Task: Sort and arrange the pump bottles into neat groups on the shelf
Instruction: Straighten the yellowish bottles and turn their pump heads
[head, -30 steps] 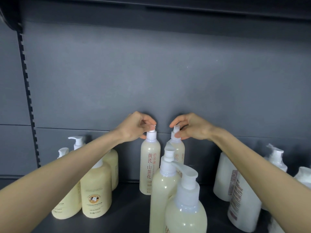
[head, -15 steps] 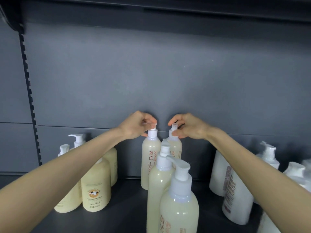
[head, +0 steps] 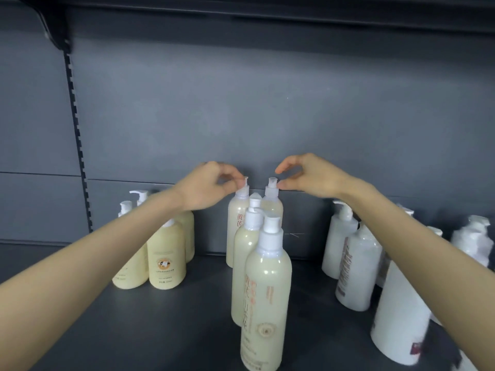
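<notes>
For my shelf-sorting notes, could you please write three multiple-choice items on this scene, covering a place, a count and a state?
1. Where do the squat yellow bottles stand, relative to the tall slim bottles?
A) to their left B) to their right C) on top of them
2. How many tall slim bottles are there?
A) two B) four C) seven
3. The right hand is:
A) flat on the shelf B) gripping a white bottle's body C) open-fingered at a pump top

Answers: 1 A, they group at the left; 2 B, two behind and two in front; 3 C, thumb and forefinger are apart beside the pump.
</notes>
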A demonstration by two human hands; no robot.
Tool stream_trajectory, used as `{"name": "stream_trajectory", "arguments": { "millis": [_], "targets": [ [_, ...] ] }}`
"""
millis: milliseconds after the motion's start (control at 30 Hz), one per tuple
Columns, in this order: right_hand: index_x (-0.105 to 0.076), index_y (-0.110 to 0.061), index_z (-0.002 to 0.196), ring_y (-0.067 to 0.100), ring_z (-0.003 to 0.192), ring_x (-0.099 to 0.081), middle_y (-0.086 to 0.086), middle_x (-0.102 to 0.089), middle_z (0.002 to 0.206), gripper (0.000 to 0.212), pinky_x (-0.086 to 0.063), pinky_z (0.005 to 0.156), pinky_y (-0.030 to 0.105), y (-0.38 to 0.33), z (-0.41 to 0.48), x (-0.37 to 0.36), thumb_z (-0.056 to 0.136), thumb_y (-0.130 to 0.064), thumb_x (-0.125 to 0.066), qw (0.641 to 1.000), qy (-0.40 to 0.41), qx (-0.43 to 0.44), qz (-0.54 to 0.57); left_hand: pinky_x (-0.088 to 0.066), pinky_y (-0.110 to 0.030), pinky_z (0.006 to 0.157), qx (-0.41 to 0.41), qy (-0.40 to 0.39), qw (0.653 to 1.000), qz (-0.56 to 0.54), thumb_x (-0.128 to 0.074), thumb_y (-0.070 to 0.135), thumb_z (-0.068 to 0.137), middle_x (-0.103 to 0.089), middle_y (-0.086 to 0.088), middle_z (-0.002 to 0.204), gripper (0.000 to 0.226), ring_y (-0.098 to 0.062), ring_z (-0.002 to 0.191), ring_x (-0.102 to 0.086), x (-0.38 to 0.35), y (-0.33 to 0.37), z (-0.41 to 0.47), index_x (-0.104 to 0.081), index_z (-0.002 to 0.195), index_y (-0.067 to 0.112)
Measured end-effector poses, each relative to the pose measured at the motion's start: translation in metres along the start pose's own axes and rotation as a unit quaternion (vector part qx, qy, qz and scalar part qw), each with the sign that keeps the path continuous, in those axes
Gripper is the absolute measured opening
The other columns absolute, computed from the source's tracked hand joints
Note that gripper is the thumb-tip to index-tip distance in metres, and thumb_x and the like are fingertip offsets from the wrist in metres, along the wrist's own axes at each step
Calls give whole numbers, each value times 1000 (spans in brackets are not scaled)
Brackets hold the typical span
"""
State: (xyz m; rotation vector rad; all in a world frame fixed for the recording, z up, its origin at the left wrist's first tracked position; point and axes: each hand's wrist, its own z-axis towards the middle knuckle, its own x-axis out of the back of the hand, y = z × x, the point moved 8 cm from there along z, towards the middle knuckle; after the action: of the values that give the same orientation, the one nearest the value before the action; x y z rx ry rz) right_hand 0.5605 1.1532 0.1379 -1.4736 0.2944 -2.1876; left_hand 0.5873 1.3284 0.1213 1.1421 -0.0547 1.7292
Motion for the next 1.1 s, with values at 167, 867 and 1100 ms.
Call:
{"name": "stream_trajectory", "arguments": {
  "millis": [167,867,1100],
  "targets": [
    [-68,-18,97,10,91,-61,-6,-65,100,13,-50,91,33,-6,-50,-12,85,-23,-69,998,11,4,66,-45,-13,87,40,7,993,-114,-57,24,92,-68,9,100,18,3,92,-61,-18,-13,-52,-66,105,17],
    [-54,-17,117,13,98,-66,5,-66,111,34,-58,76,25,-7,-171,-99,85,-15,-67,930,59,-104,348,-50,-27,87,170,-57,905,-385,-56,36,91,-59,-6,120,36,-13,112,-57,-105,-35,-133,-51,123,20],
    [-38,-34,130,8,108,-59,-13,-59,115,43,-51,92,30,17,-164,-104,92,-32,-58,936,98,-118,316,-48,-26,91,164,-56,900,-401,-54,33,93,-59,8,121,43,-2,110,-57,-107,-37,-148,-43,133,25]
  ]
}}
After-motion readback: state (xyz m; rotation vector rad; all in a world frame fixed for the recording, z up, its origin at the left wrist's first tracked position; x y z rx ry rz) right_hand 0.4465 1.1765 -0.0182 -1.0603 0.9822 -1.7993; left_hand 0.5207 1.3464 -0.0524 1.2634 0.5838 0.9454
